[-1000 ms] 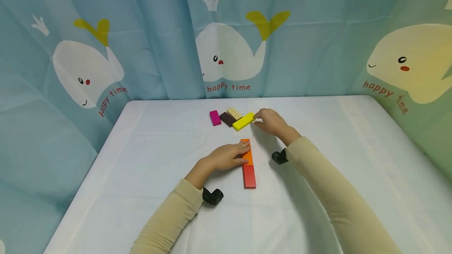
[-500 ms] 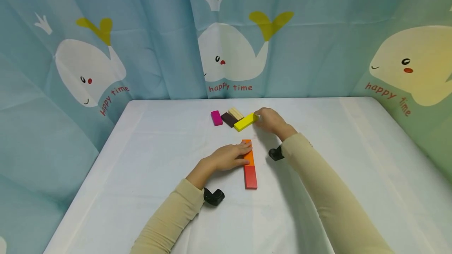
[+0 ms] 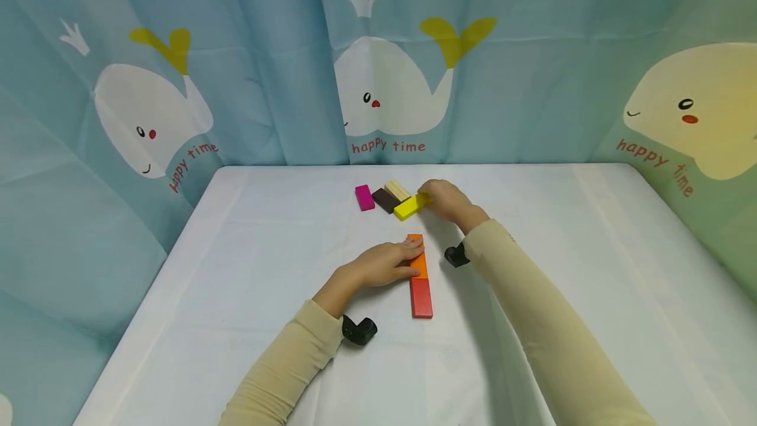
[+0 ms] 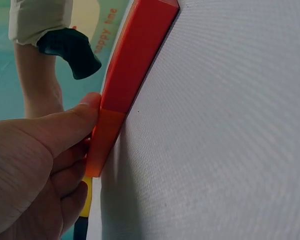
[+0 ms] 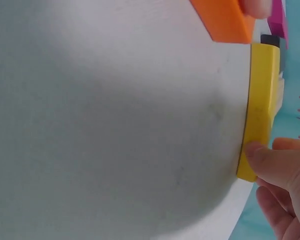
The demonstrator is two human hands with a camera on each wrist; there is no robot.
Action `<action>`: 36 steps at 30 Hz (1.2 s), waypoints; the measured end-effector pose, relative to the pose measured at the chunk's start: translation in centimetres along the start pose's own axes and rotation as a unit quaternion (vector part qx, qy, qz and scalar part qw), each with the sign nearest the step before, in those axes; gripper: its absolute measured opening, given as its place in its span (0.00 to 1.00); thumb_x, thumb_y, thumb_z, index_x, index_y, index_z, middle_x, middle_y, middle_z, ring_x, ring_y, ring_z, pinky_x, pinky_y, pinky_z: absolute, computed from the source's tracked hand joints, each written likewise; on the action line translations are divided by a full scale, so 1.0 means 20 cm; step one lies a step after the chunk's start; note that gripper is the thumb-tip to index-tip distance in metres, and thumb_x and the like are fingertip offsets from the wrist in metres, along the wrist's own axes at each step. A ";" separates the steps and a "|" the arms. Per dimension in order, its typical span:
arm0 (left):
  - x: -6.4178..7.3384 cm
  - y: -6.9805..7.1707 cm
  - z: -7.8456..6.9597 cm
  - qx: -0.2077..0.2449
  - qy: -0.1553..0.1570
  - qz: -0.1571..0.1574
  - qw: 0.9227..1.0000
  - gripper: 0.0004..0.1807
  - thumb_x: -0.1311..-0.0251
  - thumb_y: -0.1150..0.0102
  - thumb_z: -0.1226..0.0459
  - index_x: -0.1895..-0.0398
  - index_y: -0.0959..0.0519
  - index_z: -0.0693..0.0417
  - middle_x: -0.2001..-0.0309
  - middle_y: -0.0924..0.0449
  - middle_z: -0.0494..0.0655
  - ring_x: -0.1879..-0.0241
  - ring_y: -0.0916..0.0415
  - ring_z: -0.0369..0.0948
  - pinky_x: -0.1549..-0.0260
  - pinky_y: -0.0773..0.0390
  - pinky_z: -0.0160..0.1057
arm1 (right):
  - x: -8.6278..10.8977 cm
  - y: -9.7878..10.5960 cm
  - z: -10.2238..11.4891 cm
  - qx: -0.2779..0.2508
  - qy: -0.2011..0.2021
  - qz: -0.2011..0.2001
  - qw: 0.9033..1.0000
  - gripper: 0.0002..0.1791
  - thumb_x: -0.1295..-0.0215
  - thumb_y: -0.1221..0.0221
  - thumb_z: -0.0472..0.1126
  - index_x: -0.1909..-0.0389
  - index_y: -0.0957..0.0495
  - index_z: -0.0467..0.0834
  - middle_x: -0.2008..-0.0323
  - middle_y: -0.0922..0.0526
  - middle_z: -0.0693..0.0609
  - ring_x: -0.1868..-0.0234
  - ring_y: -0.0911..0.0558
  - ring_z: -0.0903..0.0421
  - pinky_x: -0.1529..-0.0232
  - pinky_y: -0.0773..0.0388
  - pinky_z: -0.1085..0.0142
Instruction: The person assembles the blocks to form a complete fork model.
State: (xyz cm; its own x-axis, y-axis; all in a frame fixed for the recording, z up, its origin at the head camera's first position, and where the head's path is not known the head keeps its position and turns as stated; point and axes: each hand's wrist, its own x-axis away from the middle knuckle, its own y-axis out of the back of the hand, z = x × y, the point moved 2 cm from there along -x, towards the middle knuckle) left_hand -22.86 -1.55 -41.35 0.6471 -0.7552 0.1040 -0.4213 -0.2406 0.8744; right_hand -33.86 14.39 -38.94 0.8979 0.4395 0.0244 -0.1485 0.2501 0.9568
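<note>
On the white table, an orange block and a red block lie end to end in a line. My left hand reaches in from the left, its fingers extended over the orange block's top. In the left wrist view its thumb rests by the seam between the two blocks. Farther back, my right hand pinches the right end of a yellow block; the right wrist view has the thumb on the block's near side. The fingers behind it are partly hidden.
A dark brown block and a cream ridged block lie against the yellow block's left side. A magenta block lies just left of them. Behind the table hangs a blue curtain printed with whales.
My right hand has shifted slightly left and now covers more of the yellow block's right end. The left hand stays on the orange block. The whole head view has drifted slightly.
</note>
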 end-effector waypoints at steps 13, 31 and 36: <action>-0.01 0.00 0.00 0.003 -0.003 -0.001 1.000 0.30 0.36 0.49 0.54 0.33 0.39 0.55 0.31 0.47 0.44 0.33 0.53 0.35 0.37 0.51 0.34 | 0.01 -0.01 0.00 0.046 0.026 -0.007 0.999 0.12 0.41 0.42 0.29 0.56 0.21 0.31 0.56 0.20 0.39 0.53 0.23 0.45 0.48 0.29 0.56; 0.00 -0.01 0.01 0.010 -0.007 -0.004 1.000 0.30 0.35 0.50 0.55 0.33 0.40 0.56 0.31 0.48 0.44 0.33 0.53 0.36 0.37 0.51 0.33 | 0.05 -0.03 0.01 0.111 0.083 -0.019 0.990 0.10 0.42 0.40 0.30 0.59 0.19 0.32 0.63 0.19 0.41 0.60 0.21 0.47 0.55 0.24 0.58; 0.00 -0.01 0.02 0.012 -0.005 -0.005 1.000 0.30 0.36 0.49 0.55 0.33 0.40 0.56 0.31 0.48 0.44 0.33 0.53 0.36 0.37 0.50 0.34 | 0.06 -0.02 0.02 0.111 0.086 -0.015 0.990 0.09 0.42 0.40 0.31 0.60 0.18 0.34 0.65 0.20 0.42 0.62 0.21 0.48 0.57 0.24 0.58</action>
State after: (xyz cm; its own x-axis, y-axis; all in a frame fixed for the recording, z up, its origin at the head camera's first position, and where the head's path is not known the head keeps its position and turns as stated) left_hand -23.02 -1.73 -41.71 0.6446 -0.7593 0.0898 -0.4305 -0.2634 0.8633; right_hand -32.44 14.45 -39.21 0.8138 0.5799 -0.0369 -0.0102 0.0778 0.9969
